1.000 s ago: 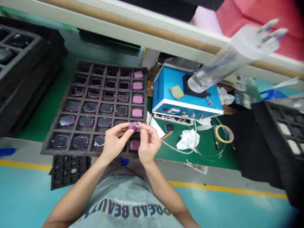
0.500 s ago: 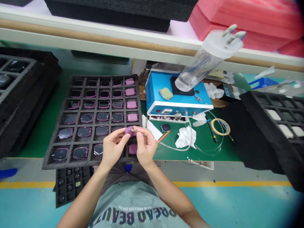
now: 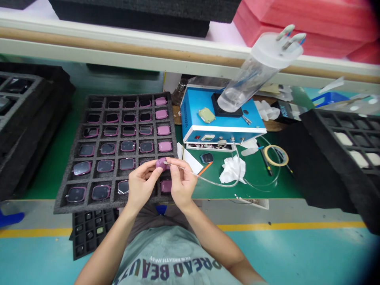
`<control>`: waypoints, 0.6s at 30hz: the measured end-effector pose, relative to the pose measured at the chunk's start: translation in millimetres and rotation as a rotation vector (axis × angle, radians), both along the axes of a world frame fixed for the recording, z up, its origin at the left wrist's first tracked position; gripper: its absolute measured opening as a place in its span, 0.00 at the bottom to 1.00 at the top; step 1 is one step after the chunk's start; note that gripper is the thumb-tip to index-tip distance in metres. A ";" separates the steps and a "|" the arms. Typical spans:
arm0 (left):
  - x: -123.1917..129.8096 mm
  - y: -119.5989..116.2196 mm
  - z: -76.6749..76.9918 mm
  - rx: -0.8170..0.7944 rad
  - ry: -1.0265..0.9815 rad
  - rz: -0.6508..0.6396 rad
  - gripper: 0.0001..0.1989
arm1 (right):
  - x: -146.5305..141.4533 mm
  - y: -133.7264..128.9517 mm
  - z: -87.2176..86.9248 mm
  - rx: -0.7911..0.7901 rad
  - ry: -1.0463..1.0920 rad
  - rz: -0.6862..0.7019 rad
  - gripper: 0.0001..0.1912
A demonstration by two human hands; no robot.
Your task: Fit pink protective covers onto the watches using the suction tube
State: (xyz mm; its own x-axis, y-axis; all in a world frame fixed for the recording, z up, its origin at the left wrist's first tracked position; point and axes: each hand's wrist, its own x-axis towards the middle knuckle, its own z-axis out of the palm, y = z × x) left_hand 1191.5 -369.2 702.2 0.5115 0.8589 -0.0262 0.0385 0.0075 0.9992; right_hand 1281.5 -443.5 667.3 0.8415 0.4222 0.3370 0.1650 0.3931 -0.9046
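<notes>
Small purple case [image 3: 160, 163] pinched in left hand [image 3: 141, 185]; thin tube tip [image 3: 175, 166] gripped in right hand [image 3: 181, 183]. Probably light, smooth; best held by edges.

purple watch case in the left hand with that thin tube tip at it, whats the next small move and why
Probably set the purple watch case into the open slot of the foam tray just beneath the hands. The left hand pinches it, the right hand holds the thin tube tip against it, and the tray's right column already holds matching purple cases.
</notes>
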 end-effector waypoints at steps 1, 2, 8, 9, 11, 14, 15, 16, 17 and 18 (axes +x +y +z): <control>0.0 0.0 0.0 0.001 -0.001 -0.001 0.16 | 0.1 -0.1 0.1 -0.006 -0.003 -0.001 0.07; 0.1 0.0 0.0 0.004 -0.001 0.000 0.16 | 0.1 -0.2 0.2 -0.011 -0.006 -0.002 0.08; 0.1 0.6 -0.2 0.033 0.000 -0.011 0.16 | 0.2 0.2 0.7 -0.002 -0.014 0.011 0.07; 0.1 0.7 -0.2 0.037 0.002 -0.011 0.16 | 0.3 0.2 0.8 0.003 -0.013 0.013 0.07; 0.2 0.6 -0.4 0.041 0.003 -0.010 0.16 | 0.4 -0.1 0.9 0.009 -0.006 0.018 0.07; 0.7 0.3 -1.0 0.043 -0.004 -0.004 0.16 | 0.6 -0.8 1.4 0.006 0.005 0.020 0.07; 0.8 0.2 -1.3 0.043 -0.007 -0.001 0.16 | 0.6 -0.9 1.6 0.004 0.004 0.019 0.07; 0.9 0.2 -1.6 0.043 -0.010 0.001 0.15 | 0.6 -1.0 1.8 0.004 0.005 0.019 0.07; 1.0 0.2 -1.8 0.042 -0.012 0.003 0.15 | 0.6 -1.0 1.9 0.007 0.006 0.019 0.07; 1.0 0.2 -2.0 0.041 -0.013 0.004 0.15 | 0.6 -1.0 1.9 0.012 0.007 0.019 0.07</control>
